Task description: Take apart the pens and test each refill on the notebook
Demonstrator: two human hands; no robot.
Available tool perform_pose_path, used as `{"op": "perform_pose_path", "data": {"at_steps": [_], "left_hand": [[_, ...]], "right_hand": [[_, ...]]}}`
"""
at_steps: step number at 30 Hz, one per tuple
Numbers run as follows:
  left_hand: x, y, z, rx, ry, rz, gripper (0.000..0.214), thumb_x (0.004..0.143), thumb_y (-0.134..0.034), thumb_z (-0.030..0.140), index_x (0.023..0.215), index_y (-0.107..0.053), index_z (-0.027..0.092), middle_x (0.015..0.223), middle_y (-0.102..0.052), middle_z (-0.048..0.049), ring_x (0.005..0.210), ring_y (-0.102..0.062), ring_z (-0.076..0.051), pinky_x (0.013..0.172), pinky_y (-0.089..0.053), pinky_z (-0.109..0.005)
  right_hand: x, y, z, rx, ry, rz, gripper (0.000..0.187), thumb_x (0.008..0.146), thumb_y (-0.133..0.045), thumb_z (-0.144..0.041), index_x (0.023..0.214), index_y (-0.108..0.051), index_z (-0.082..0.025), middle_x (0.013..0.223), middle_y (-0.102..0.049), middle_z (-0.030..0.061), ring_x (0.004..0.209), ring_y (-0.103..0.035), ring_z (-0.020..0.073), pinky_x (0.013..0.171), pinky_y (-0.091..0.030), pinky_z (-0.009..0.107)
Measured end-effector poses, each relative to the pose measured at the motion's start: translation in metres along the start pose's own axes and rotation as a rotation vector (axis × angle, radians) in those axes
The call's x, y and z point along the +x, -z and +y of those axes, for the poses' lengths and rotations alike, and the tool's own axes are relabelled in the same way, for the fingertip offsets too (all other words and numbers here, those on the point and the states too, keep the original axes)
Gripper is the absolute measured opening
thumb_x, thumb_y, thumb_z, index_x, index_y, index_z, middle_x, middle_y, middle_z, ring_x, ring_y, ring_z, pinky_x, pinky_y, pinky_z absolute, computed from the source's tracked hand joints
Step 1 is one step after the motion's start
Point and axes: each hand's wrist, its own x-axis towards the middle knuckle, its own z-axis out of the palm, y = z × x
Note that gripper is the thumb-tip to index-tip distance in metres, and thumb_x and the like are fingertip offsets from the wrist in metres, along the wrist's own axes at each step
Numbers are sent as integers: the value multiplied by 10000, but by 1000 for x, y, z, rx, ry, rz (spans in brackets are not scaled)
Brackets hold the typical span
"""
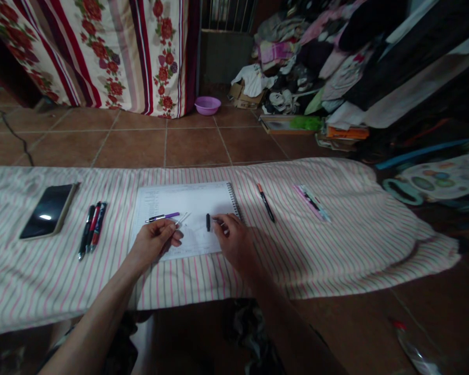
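My left hand (155, 238) is closed in a pinch on a thin pale stick (183, 219), perhaps a pen refill, tilted up above the page. Just beyond those fingers a purple and dark pen part (162, 217) lies on the open spiral notebook (180, 194). My right hand (232, 234) has thumb and fingertips pressed together over the page's right side; whatever they hold is too small to make out. Beside its fingertips is a short black cylinder (208, 222), like a pen grip or cap. The notebook's lower edge is partly hidden by both hands.
Left of the notebook are several pens (91, 229) and a phone (49, 211). To the right, a black and orange pen (266, 202) and a pink and clear pen bundle (311, 203) lie on the striped cloth (347, 239). A purple basin (207, 105) sits on the tiled floor.
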Motion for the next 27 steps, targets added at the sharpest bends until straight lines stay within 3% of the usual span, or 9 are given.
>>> {"op": "perform_pose_path", "data": {"at_steps": [10, 19, 23, 27], "left_hand": [[0, 5, -3, -12, -26, 8, 328, 618, -714, 399, 746, -598, 121, 565, -641, -36, 344, -385, -40, 355, -204, -189], [-5, -8, -2, 17, -63, 6, 301, 607, -701, 408, 691, -593, 139, 553, -609, -1, 395, -430, -57, 384, -268, -191], [-6, -13, -7, 70, -89, -7, 296, 633, -676, 420, 698, -593, 143, 541, -593, 5, 418, -451, -66, 404, -304, -190], [-7, -16, -10, 85, -107, -2, 331, 631, -671, 453, 725, -608, 143, 553, -599, -3, 442, -481, -83, 417, -334, -195]], "right_hand": [[1, -3, -11, 200, -137, -45, 186, 822, -471, -250, 869, -630, -167, 745, -632, 35, 530, -578, 97, 481, -460, 196], [4, -12, -29, 475, -387, -223, 194, 759, -533, -302, 836, -646, -165, 499, -489, -48, 385, -424, 61, 363, -337, 169], [5, -16, -31, 659, -531, -245, 253, 702, -593, -353, 853, -638, -156, 493, -471, -62, 382, -383, 55, 347, -295, 169], [7, -16, -34, 688, -550, -241, 236, 663, -623, -349, 788, -634, -149, 484, -470, -64, 390, -373, 52, 363, -285, 174]]}}
